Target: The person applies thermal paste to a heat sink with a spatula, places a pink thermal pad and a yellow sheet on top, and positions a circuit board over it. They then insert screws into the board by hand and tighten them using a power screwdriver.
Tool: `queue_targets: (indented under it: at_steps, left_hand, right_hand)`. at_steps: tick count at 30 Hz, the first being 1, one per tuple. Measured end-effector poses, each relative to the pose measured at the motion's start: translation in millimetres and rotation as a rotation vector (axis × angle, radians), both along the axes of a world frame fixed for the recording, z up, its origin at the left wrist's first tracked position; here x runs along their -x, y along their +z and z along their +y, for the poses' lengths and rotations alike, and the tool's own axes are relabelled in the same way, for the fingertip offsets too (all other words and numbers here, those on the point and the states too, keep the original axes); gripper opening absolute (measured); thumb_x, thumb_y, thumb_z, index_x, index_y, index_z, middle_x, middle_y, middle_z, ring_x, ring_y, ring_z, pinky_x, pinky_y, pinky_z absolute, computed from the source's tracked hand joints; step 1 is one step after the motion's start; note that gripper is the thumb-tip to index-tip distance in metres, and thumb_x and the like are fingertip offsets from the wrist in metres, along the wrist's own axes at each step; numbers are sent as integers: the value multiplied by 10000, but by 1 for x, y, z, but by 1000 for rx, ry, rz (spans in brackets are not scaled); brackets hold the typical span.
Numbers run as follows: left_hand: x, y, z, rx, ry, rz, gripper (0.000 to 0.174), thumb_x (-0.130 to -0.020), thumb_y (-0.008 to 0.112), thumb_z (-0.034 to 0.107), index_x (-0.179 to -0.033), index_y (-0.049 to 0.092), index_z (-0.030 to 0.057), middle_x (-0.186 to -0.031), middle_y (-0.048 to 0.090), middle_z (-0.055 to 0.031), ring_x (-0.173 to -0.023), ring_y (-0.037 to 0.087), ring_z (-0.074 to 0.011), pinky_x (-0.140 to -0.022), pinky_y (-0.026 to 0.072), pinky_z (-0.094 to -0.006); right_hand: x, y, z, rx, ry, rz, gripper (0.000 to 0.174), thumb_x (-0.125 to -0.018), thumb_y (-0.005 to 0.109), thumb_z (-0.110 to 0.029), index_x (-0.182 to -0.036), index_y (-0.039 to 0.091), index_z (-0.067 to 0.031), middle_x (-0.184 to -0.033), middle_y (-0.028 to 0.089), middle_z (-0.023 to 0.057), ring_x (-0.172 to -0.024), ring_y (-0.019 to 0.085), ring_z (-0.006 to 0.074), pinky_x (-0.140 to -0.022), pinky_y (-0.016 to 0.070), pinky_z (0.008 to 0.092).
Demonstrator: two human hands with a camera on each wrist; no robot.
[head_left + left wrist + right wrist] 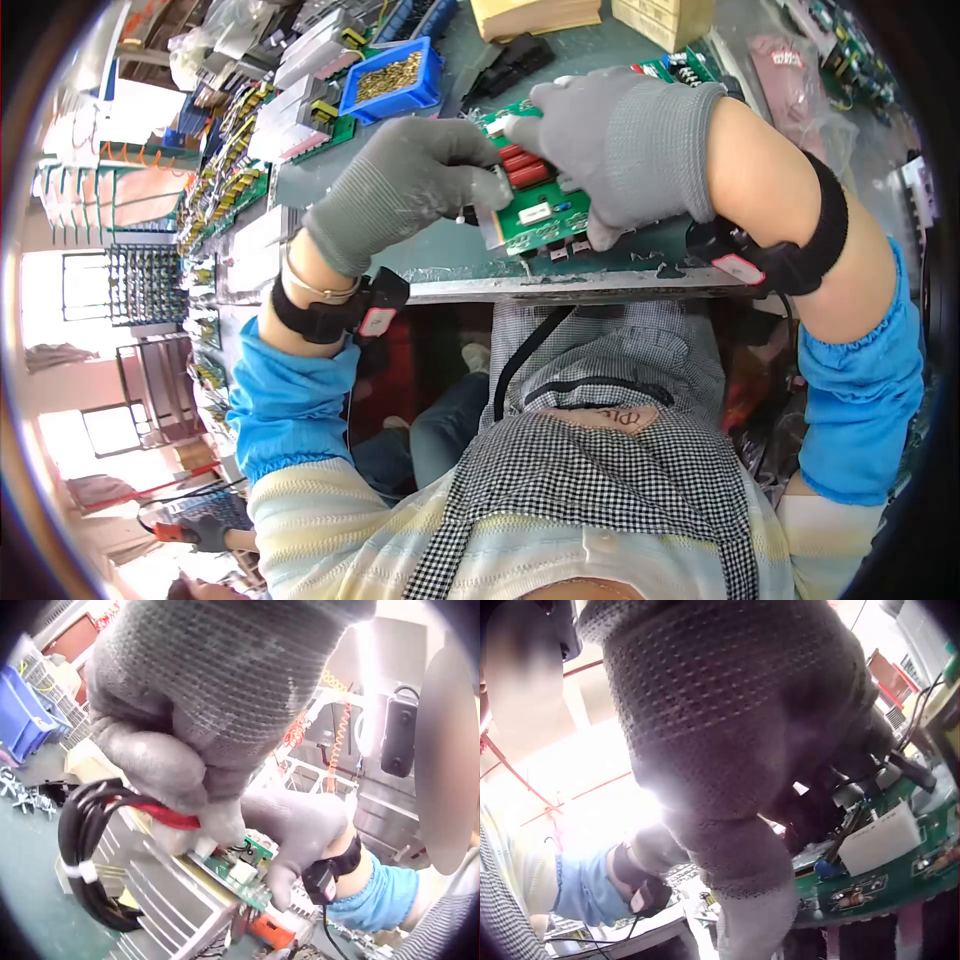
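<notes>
A green circuit board (575,200) with red cylindrical parts (527,168) and a white block (535,214) lies at the table's near edge. Over its right side my grey-gloved right hand (630,145) grips the board, thumb down at the near edge, fingers spread toward the far side. My gloved left hand (410,185) pinches at the board's left edge with thumb and curled forefinger. In the left wrist view a looped black cable bundle (82,832) with a white tie hangs beside that hand. The right wrist view shows the white block (881,840) close beside the right hand's fingers.
A blue bin (435,75) of small brass-coloured parts stands behind the left hand. Rows of boards with grey heatsinks (290,130) line the left. Cardboard boxes (535,15) stand at the back, and a pink bag (785,75) lies on the right.
</notes>
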State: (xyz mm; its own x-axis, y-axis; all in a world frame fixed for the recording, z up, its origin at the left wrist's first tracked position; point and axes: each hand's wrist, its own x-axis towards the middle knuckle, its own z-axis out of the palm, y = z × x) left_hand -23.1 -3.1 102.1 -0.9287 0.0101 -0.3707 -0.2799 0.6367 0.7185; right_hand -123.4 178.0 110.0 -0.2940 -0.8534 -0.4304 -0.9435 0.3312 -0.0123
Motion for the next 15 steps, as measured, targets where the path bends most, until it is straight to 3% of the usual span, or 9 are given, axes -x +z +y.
queue_targets:
  at_steps: [3,4,7,11,12,15]
  left_hand:
    - [-25,-16,-11,-84,37,354,420,-824,767,86,-1217,668,-25,-936,702,-42,-825,632,-70,-699,511,-239]
    - [-33,-19,-24,-135,88,379,560,-819,778,78,-1340,598,-16,-1061,675,-52,-839,599,-69,-741,511,-243]
    - [-53,-29,-60,94,24,261,576,-823,786,98,-1358,592,10,-1109,653,-46,-797,567,-72,-753,500,-237]
    - [-56,-43,-58,13,-50,233,529,-861,769,185,-1343,605,42,-987,665,6,-774,529,-86,-729,487,-262]
    - [-52,-43,-51,-18,-68,325,475,-872,767,236,-1285,643,39,-881,647,2,-785,528,-98,-718,481,-292]
    - [-44,-39,-49,60,-88,268,370,-864,772,242,-1174,698,53,-821,658,-61,-747,591,-164,-700,494,-327]
  right_hand:
    - [-3,3,4,61,-23,-18,1121,-572,944,-312,-1518,396,-66,-1459,485,254,-1272,564,398,-1040,497,443]
    - [-2,3,5,68,-17,-7,1141,-566,945,-313,-1527,383,-66,-1476,466,261,-1284,554,402,-1048,492,440]
    - [-1,1,5,81,5,-7,1179,-553,949,-315,-1543,360,-67,-1506,431,278,-1303,536,412,-1066,480,434]
    - [0,4,4,95,19,-37,1200,-548,952,-318,-1555,340,-87,-1503,426,278,-1292,537,417,-1070,473,434]
    - [1,2,5,99,20,-43,1204,-550,951,-317,-1558,333,-93,-1504,424,276,-1294,533,418,-1071,471,434]
    - [2,-4,7,120,14,-57,1212,-554,950,-317,-1566,315,-110,-1506,421,271,-1304,521,421,-1075,467,437]
